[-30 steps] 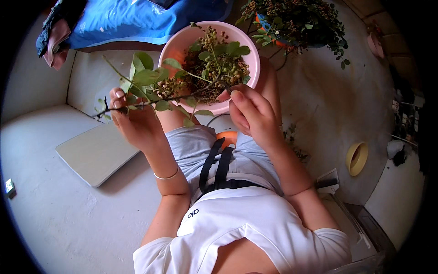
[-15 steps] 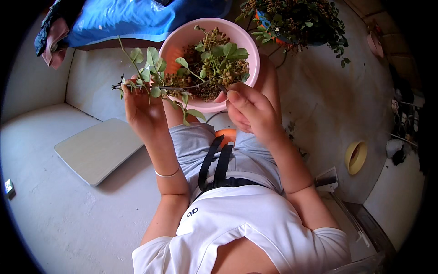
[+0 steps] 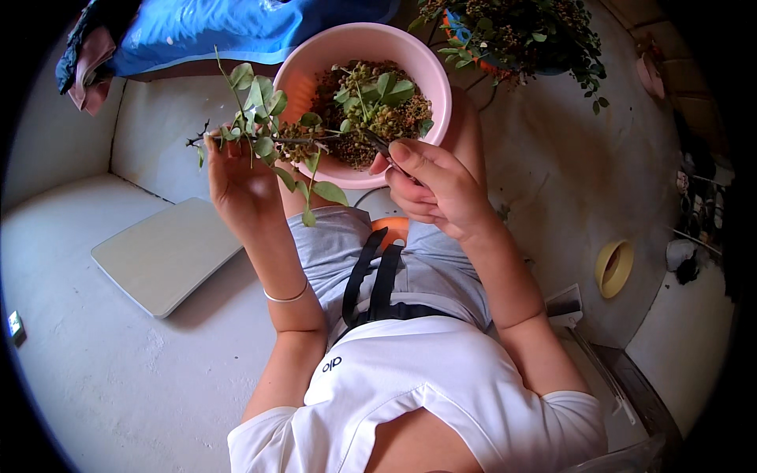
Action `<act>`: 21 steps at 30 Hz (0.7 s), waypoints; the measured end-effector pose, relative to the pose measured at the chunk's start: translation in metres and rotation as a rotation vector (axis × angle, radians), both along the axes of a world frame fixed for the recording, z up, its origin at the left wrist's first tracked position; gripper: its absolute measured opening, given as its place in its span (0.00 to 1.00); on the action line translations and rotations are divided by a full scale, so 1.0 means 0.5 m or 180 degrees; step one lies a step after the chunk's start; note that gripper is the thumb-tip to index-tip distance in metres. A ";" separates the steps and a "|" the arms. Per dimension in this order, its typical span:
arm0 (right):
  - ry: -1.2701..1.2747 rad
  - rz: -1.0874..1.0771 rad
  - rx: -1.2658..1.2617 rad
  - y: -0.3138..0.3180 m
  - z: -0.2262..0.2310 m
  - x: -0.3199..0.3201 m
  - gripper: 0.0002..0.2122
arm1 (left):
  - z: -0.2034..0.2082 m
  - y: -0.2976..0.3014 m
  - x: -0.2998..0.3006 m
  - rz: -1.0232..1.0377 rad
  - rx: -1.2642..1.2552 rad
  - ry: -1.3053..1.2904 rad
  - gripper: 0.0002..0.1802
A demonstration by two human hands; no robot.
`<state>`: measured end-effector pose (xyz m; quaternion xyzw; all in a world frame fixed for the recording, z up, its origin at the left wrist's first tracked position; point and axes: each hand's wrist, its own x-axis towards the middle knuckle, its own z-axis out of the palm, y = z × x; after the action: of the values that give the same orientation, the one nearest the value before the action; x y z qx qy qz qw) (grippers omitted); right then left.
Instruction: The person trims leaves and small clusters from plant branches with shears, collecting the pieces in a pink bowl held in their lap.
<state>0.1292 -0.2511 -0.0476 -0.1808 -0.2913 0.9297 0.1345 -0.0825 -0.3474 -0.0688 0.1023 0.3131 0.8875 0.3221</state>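
Observation:
My left hand [image 3: 240,177] is closed round a thin thorny branch [image 3: 280,141] with green leaves and some small brown berry clusters. The branch lies across the near left rim of a pink basin [image 3: 430,71] between my knees. My right hand [image 3: 434,181] grips dark-bladed scissors [image 3: 382,147], their tips just past the branch's right end; the handles are mostly hidden in my fingers. Inside the basin, a leafy sprig [image 3: 390,91] with greenish berries rests on a heap of loose brown berries [image 3: 347,154].
Beyond the basin at right, a container [image 3: 456,35] overflows with berry-laden branches [image 3: 544,35]. A blue-covered surface [image 3: 213,31] stands at far left. On the floor are a flat grey board [image 3: 169,256] at left and a yellow bowl [image 3: 613,268] at right.
The berry sprig has come away from the branch's right end and dropped lower into the basin. My left hand has shifted slightly left with the branch; the scissors' blades now show more.

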 end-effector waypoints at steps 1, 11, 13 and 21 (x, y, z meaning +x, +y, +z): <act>-0.0017 -0.0030 0.0007 0.000 -0.001 -0.001 0.16 | -0.002 0.001 -0.002 0.0001 -0.0002 -0.0002 0.10; -0.0321 -0.0384 0.0338 -0.008 -0.015 -0.012 0.15 | -0.013 0.003 -0.008 -0.0330 0.0146 -0.0067 0.12; -0.0323 -0.0338 0.0324 -0.008 -0.019 -0.013 0.15 | -0.015 0.003 -0.010 -0.0280 0.0121 -0.0084 0.12; -0.0111 -0.0088 -0.0225 -0.003 -0.028 -0.008 0.15 | -0.023 0.014 -0.017 -0.0048 -0.0178 -0.0072 0.12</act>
<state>0.1253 -0.2524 -0.0614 -0.2057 -0.2581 0.9342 0.1358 -0.0910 -0.3404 -0.0802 0.0855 0.3333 0.8771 0.3350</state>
